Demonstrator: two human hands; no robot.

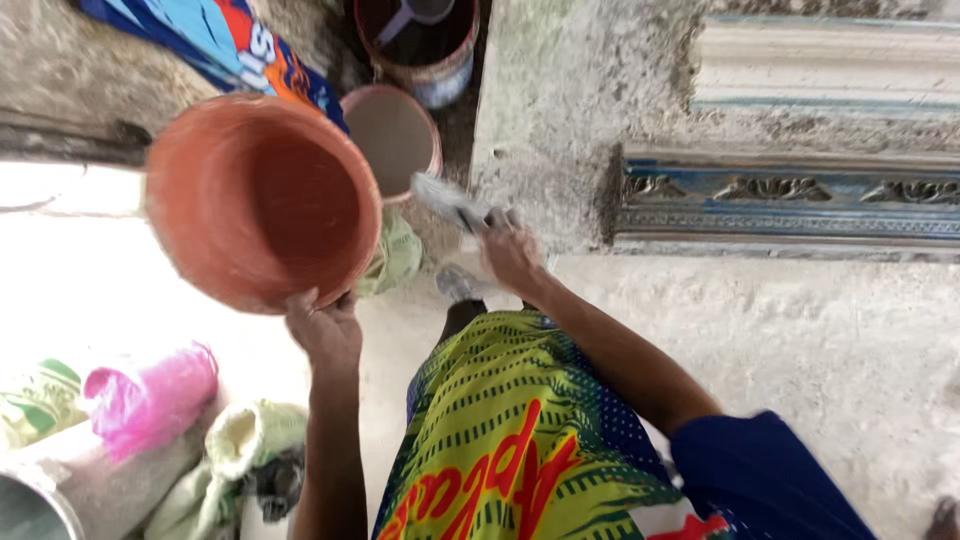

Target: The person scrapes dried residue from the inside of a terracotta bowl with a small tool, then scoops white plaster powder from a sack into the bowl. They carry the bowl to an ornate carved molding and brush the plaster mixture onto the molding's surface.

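My left hand [322, 328] grips the lower rim of a large orange plastic bucket [255, 200], tilted so its empty inside faces me. My right hand [512, 256] is closed on the handle of a grey, paste-covered brush or trowel-like tool [455, 205], blurred, held beside a rough plastered wall [560, 120]. The tool's head points left toward a smaller pinkish bucket [395, 135] standing behind the orange one.
A third bucket [425, 45] with a scoop stands at the top. Blue carved moulding [790, 195] runs along the wall at right. At bottom left lie a pink plastic bag [150, 395], a metal cylinder [70, 490] and rags [240, 450]. Colourful cloth [230, 45] hangs at top left.
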